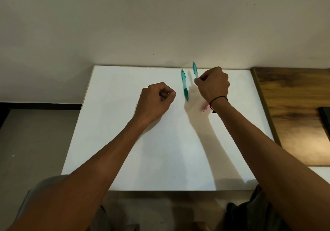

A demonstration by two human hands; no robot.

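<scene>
A teal pen (184, 86) lies on the white table (125, 150), its tip toward me. Just right of it, my right hand (213, 85) grips a second teal pen (195, 69), whose upper end sticks up out of my fist near the table's far edge. A pink object (206, 107) peeks out from under my right wrist; most of it is hidden. My left hand (155, 100) rests on the table to the left of the lying pen, its fingers curled into a fist with nothing seen in it.
A white wall (142, 25) rises right behind the table. A wooden surface (289, 116) adjoins the table on the right, with a dark flat object (325, 116) at its right edge. Grey floor lies to the left.
</scene>
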